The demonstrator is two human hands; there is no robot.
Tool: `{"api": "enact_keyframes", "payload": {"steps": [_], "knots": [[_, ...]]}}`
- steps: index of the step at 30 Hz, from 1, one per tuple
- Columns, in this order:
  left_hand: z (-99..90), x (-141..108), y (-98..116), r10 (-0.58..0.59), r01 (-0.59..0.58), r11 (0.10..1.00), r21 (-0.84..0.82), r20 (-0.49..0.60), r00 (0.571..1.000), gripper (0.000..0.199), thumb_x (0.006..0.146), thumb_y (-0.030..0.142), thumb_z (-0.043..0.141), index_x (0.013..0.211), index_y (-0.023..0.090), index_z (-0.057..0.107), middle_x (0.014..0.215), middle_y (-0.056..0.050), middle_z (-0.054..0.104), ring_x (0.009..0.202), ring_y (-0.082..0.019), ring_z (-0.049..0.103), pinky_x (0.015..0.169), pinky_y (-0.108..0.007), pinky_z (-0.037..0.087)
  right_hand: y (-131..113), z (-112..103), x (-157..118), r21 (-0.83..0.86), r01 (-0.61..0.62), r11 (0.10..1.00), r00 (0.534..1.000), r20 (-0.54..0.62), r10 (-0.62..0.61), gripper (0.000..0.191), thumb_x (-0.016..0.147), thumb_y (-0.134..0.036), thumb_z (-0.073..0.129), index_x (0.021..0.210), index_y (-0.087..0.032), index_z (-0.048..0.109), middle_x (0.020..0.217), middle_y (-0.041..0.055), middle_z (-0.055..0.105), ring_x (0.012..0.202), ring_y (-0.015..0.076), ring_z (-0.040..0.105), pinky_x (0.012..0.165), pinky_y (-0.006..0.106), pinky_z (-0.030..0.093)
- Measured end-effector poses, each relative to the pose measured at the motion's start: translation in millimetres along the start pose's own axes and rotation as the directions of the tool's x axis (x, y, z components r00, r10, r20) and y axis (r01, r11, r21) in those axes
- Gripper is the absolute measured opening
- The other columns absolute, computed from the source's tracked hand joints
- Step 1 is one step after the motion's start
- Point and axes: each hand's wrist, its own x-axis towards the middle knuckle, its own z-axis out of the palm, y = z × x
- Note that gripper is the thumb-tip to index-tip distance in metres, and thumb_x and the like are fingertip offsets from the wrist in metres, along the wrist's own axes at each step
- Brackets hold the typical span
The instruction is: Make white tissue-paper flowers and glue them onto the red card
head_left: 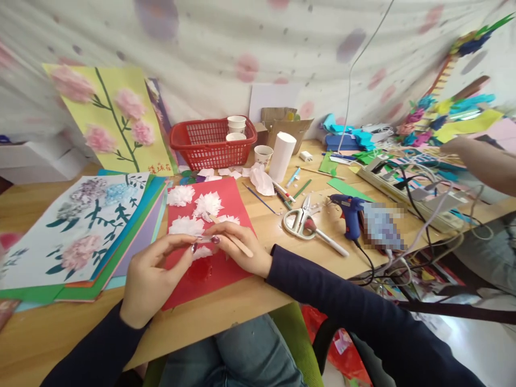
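Note:
A red sheet (235,201) lies on the wooden table (226,301), bearing several white paper flowers (208,205). Over its lower part, my left hand (155,271) and my right hand (242,247) meet at the fingertips. Thumb and finger of my left hand pinch a small pale piece, too small to make out well. My right hand is closed around a flat wooden stick (237,243), its fingertips at the same small piece. Below the fingers, a shiny red patch (201,269) shows on the sheet.
Scissors (299,220), a blue glue gun (350,212) and a power strip (411,196) with tangled cables lie right. Behind are a red basket (212,145), a paper cup (263,154) and a white roll (282,156). Coloured sheets (121,258) lie left. Another person's arm (479,161) reaches in right.

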Motion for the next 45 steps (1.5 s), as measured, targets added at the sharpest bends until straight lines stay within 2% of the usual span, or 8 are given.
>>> {"api": "enact_keyframes", "payload": {"steps": [3,6,18,23,27,32,37,45], "knots": [[3.9,1.8,-0.3,-0.056,0.058,0.996,-0.074,0.029,0.998,0.013,0.079,0.028,0.063,0.088,0.022,0.070,0.090,-0.004,0.076,0.082,-0.020,0.074,0.082,-0.032,0.062,-0.7,-0.7,0.2,0.013,0.023,1.000,1.000,-0.009,-0.023,0.030,0.087,-0.043,0.067,0.101,-0.017,0.067,0.085,0.0027,0.066,0.072,0.0132,0.061,0.068,0.026,0.051],[4.0,2.2,-1.9,-0.058,0.062,0.995,-0.082,0.056,0.997,0.013,0.078,0.028,0.064,0.087,0.022,0.070,0.089,-0.003,0.076,0.082,-0.020,0.073,0.083,-0.033,0.062,1.9,0.8,-0.1,0.046,0.014,0.999,1.000,-0.008,-0.013,0.032,0.082,-0.045,0.072,0.098,-0.017,0.067,0.083,0.0022,0.065,0.072,0.0134,0.061,0.066,0.026,0.051],[3.4,1.9,-9.4,-0.025,0.048,0.990,-0.133,0.167,0.986,0.014,0.082,0.026,0.066,0.096,0.023,0.067,0.099,-0.003,0.069,0.096,-0.020,0.067,0.092,-0.035,0.054,3.1,0.9,-0.6,0.061,-0.051,0.997,0.997,-0.052,0.054,0.035,0.082,-0.053,0.068,0.082,-0.018,0.063,0.071,-0.0004,0.062,0.063,0.0122,0.055,0.058,0.024,0.046],[5.7,2.9,-11.3,-0.083,0.124,0.976,-0.181,0.216,0.973,0.026,0.082,0.031,0.067,0.106,0.022,0.064,0.101,-0.004,0.064,0.087,-0.017,0.065,0.082,-0.031,0.056,3.8,0.8,-2.1,0.075,-0.024,0.997,0.998,-0.056,0.029,0.034,0.083,-0.051,0.068,0.083,-0.018,0.063,0.069,-0.0005,0.061,0.061,0.0117,0.054,0.058,0.024,0.046],[4.6,3.4,-10.2,-0.089,0.129,0.976,-0.175,0.223,0.971,0.020,0.083,0.030,0.066,0.102,0.022,0.066,0.088,-0.001,0.061,0.078,-0.015,0.061,0.074,-0.027,0.054,2.7,-0.7,-2.7,0.016,-0.006,1.000,0.996,-0.087,0.008,0.032,0.084,-0.049,0.068,0.083,-0.018,0.066,0.071,0.0004,0.063,0.062,0.0122,0.055,0.059,0.025,0.045],[0.7,5.7,-3.7,-0.076,0.103,0.979,-0.179,0.148,0.986,0.011,0.080,0.024,0.065,0.091,0.020,0.066,0.083,0.000,0.060,0.075,-0.014,0.059,0.071,-0.026,0.051,4.6,-1.2,-2.8,-0.027,0.024,0.999,0.995,-0.095,-0.026,0.025,0.086,-0.043,0.068,0.083,-0.018,0.067,0.072,0.0011,0.065,0.063,0.0129,0.056,0.060,0.025,0.046],[-0.7,7.2,1.1,-0.116,0.156,0.959,-0.235,0.177,0.977,0.014,0.077,0.025,0.067,0.089,0.019,0.067,0.085,-0.002,0.063,0.070,-0.013,0.059,0.065,-0.025,0.052,8.6,-1.9,-3.0,-0.046,0.043,0.998,0.995,-0.092,-0.047,0.022,0.087,-0.041,0.068,0.086,-0.019,0.067,0.074,0.0013,0.066,0.064,0.0135,0.058,0.061,0.026,0.048],[4.4,8.9,3.7,-0.196,0.248,0.926,-0.286,0.199,0.960,0.013,0.075,0.030,0.070,0.076,0.018,0.066,0.079,-0.005,0.072,0.074,-0.018,0.069,0.069,-0.030,0.059,6.5,-1.0,-3.4,-0.035,0.039,0.999,0.996,-0.081,-0.041,0.022,0.087,-0.041,0.067,0.085,-0.019,0.065,0.076,0.0019,0.066,0.067,0.0142,0.060,0.063,0.027,0.050]]}}
